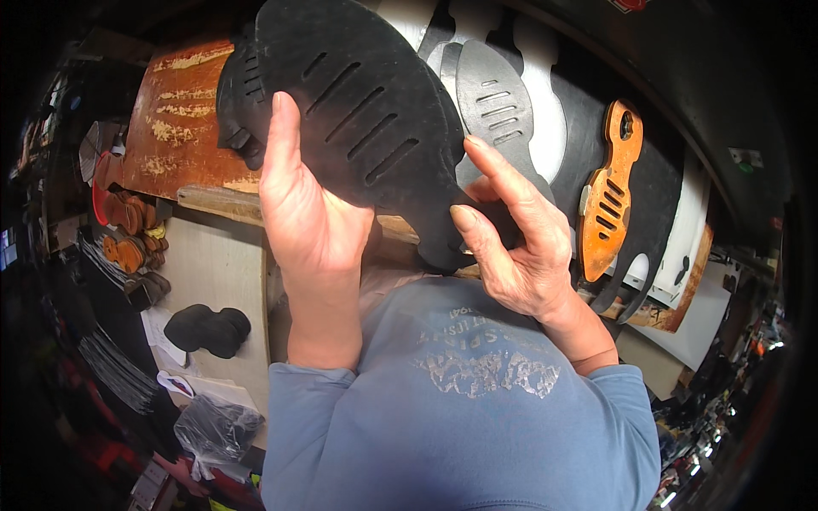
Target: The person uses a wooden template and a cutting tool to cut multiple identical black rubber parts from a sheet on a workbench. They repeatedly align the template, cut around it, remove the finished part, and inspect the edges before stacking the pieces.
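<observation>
A large black slotted piece [358, 94], flat and shaped like a sole with a narrow waist, is held up in front of me. My left hand [307, 204] grips its left side, the thumb along the near face and the other fingers hidden behind. At the narrow end my right hand [524, 243] has its thumb and index finger bent at the edge; its other fingers are partly hidden. Behind it lies a smaller dark grey slotted piece [494, 94] over white sole-shaped pieces [545, 111]. Right of these lies an orange-brown slotted piece [607, 196].
A worn orange-brown board [175, 123] lies at the left of the bench. Below it are a black shaped pad [209, 330], a clear plastic bag [217, 430] and several orange-brown pieces [128, 254]. Curved black strips [637, 294] hang over the right edge.
</observation>
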Demonstrator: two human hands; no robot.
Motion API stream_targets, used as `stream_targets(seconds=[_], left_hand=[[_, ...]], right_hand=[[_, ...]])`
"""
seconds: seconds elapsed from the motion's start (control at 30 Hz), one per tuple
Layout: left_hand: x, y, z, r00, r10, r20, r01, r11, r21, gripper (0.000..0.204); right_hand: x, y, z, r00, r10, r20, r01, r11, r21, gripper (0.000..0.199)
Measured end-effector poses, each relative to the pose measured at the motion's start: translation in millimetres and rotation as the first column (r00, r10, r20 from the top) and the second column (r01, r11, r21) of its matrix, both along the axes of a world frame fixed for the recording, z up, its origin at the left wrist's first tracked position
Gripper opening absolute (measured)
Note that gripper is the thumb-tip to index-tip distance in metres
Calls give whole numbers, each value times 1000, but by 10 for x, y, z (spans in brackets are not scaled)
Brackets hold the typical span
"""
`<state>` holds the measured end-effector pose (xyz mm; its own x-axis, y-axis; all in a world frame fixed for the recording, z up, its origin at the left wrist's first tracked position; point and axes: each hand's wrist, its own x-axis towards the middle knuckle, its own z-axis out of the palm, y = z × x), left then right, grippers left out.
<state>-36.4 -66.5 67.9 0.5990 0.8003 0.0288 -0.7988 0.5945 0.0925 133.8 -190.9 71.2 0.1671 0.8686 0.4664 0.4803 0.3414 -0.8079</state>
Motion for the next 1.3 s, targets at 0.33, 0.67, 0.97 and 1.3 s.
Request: stream_targets(seconds=[0.33,0.67,0.97,1.3], left_hand=[[8,-21,-2,999,33,-6,-33,999,17,48],[102,-100,-55,959,193,-209,-186,981,54,55],[90,-193,-197,948,212,-237,-197,977,83,50],[144,-182,-204,929,236,-286,-218,971,93,51]], right_hand=[[9,50,-96,995,-45,88,44,999,14,68],[1,74,-265,977,-113,182,122,992,-38,72],[-118,98,-497,984,-134,121,134,991,14,65],[-75,90,-465,988,-140,65,142,990,-14,62]])
